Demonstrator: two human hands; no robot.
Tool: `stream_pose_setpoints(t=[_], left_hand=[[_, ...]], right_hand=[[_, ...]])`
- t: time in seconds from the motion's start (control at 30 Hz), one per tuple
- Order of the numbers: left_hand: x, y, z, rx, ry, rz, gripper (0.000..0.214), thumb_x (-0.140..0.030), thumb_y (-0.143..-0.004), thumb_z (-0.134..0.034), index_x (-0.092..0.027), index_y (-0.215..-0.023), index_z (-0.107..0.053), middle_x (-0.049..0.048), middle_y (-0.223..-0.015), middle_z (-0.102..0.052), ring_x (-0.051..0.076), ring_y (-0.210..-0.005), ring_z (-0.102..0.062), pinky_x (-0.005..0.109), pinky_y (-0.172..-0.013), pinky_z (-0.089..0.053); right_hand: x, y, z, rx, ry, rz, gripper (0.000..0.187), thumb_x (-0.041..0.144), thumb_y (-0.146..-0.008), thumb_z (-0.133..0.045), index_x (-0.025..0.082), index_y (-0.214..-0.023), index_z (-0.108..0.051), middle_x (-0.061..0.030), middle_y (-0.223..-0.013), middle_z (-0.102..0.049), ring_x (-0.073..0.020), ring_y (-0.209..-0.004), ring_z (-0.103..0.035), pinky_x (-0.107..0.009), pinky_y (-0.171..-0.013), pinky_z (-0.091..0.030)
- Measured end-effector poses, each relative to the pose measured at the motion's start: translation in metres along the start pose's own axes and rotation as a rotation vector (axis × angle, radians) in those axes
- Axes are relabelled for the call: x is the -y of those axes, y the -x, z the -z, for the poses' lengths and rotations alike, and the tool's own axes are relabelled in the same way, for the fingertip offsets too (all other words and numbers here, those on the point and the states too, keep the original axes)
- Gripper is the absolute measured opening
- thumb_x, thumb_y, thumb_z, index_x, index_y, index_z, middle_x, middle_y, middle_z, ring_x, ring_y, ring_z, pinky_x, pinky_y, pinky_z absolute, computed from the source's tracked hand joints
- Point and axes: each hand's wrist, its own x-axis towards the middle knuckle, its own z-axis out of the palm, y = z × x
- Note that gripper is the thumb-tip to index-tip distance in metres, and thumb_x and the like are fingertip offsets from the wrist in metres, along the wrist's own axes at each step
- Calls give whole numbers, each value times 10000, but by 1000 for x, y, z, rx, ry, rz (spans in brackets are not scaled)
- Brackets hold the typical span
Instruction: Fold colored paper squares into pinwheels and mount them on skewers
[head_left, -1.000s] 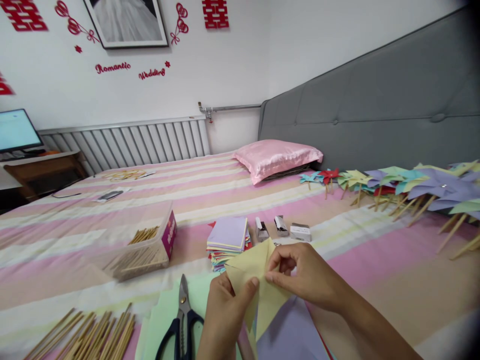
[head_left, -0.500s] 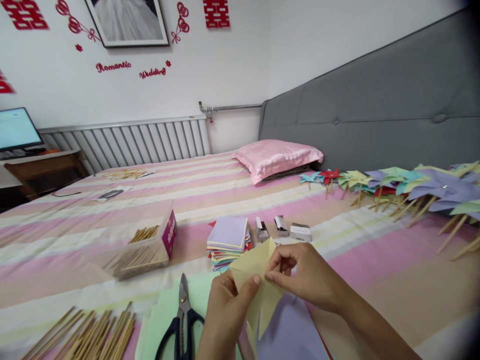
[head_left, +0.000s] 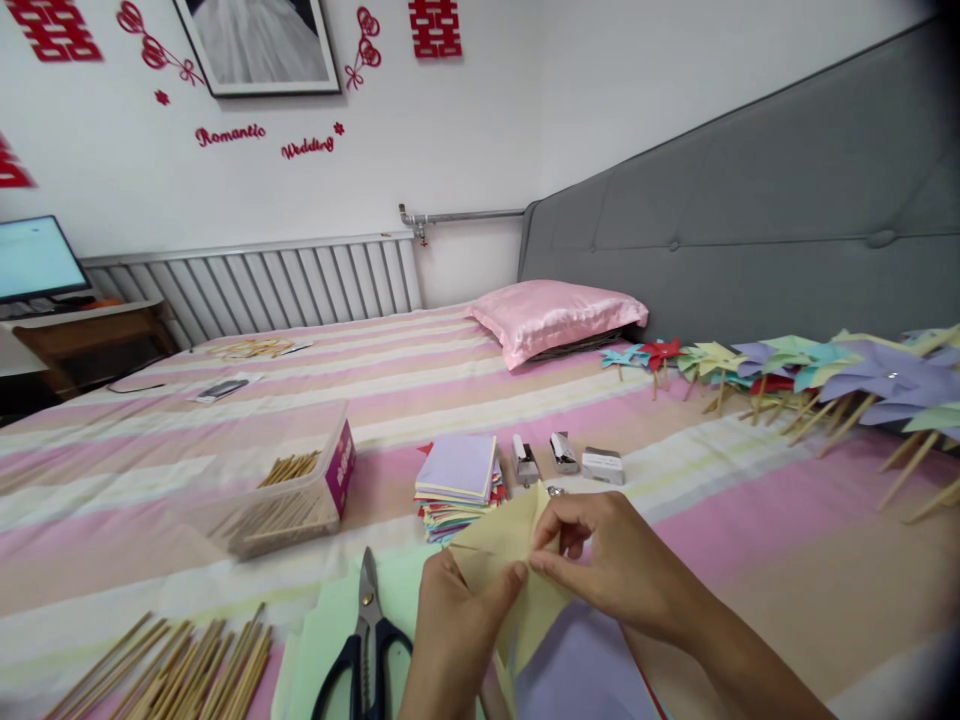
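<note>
Over the pink-and-cream striped bedspread [head_left: 750, 545], the left hand's [head_left: 463, 625] and right hand's [head_left: 611, 555] fingers pinch pale-yellow paper [head_left: 495, 538], partly hiding a multicoloured stack of paper squares [head_left: 456, 470]; dark-handled metal scissors [head_left: 367, 602] lie on pale-green paper [head_left: 330, 612].

The near edge of the bed [head_left: 795, 520] and the handle ends of the scissors [head_left: 367, 625] are cropped. The yellow paper [head_left: 496, 535] hides all fingertips of the left hand [head_left: 461, 625] but the thumb's; the right hand [head_left: 604, 560] hides the spot it pinches. Along the bed's headboard edge, the outermost pinwheels [head_left: 885, 375] are cut off. Print on the small carton [head_left: 604, 465] is unreadable.
</note>
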Motion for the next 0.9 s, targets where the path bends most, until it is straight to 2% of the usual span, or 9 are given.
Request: stream_pose_setpoints(t=[0.17,0.33,0.5,0.63,0.8,0.9], left_hand=[[0,3,0,-30,60,-2,341,-149,-570,-748,-109,-908,-713,86,-739,-748,227,-667,-664,278,-571,-480],[-2,3,0,-45,87,7,421,-138,-607,-720,-110,-1024,-671,101,-760,-748,238,-691,-669,295,-590,-487],[-2,3,0,-44,96,15,472,-138,-621,-708,-107,-1087,-636,115,-775,-748,243,-692,-672,300,-589,-485],[-2,4,1,-18,104,13,474,-133,-610,-715,-108,-1077,-642,119,-794,-748,244,-692,-672,296,-578,-483],[-2,3,1,-21,93,15,342,-162,-623,-712,-80,-954,-694,128,-772,-747,225,-634,-664,295,-572,-483],[-1,1,2,-84,92,3,383,-162,-625,-714,-66,-993,-673,125,-765,-748,196,-588,-653,277,-557,-482]], right_hand=[[3,-1,2,0,-63,-18,78,130,-678,-606,180,-708,-659,9,-653,-650,-118,-583,-564,-210,-547,-432],[-1,0,3,-5,-164,-70,195,139,-687,-620,204,-863,-673,12,-694,-624,-127,-633,-597,-213,-582,-464],[-5,0,1,-49,-212,-44,272,133,-719,-601,217,-972,-657,17,-688,-620,-127,-639,-595,-224,-596,-480],[-6,-2,1,-120,-218,-12,252,148,-758,-572,224,-986,-647,5,-739,-641,-133,-670,-604,-223,-586,-482],[-6,-2,3,-208,-250,-4,243,172,-778,-574,236,-1008,-622,12,-743,-647,-136,-692,-628,-230,-619,-500],[-3,0,6,-313,-261,-20,210,214,-779,-591,238,-986,-621,8,-768,-655,-135,-678,-637,-232,-616,-510]])
